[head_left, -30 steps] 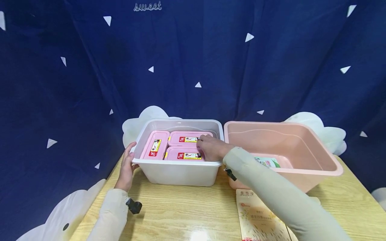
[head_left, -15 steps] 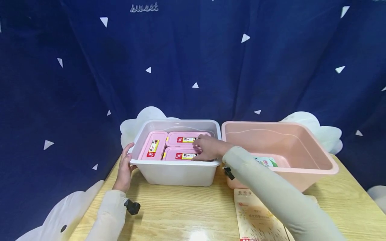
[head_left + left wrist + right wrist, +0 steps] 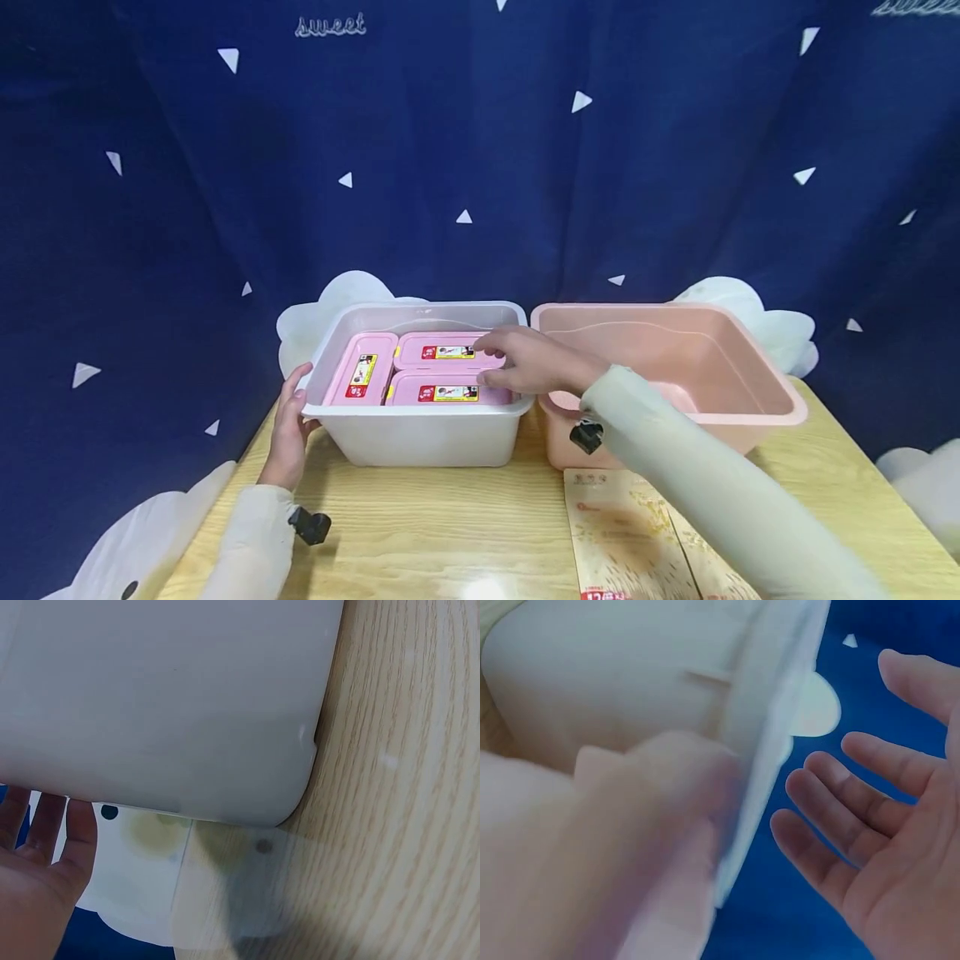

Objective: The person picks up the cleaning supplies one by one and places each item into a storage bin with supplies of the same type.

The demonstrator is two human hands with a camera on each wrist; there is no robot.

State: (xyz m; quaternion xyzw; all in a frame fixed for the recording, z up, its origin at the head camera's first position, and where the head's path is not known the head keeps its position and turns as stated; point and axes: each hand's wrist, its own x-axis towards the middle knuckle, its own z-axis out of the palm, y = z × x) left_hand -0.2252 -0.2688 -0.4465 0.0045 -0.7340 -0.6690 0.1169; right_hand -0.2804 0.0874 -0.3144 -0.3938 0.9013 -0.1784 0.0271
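Three pink lidded boxes lie in the white bin (image 3: 420,437): an upright-running left box (image 3: 345,354), a back box (image 3: 412,350) and a front box (image 3: 408,390). Each lid carries a red and yellow label. My left hand (image 3: 287,442) rests against the bin's left rim; in the left wrist view its fingertips touch the outer wall. Over the bin's right side hovers my right hand (image 3: 536,367), fingers spread and holding nothing. The right wrist view shows its relaxed fingers and bare palm (image 3: 900,855) beside the blurred white bin.
A peach bin (image 3: 731,367) stands close to the right of the white bin. Tan printed packets (image 3: 622,533) lie on the wooden table (image 3: 420,533) in front of it, partly under my right forearm. A blue curtain (image 3: 420,150) hangs behind.
My right hand has lifted off the boxes and drawn back slightly to the right, its fingers spreading. The left hand stays at the rim. The head view has shifted.
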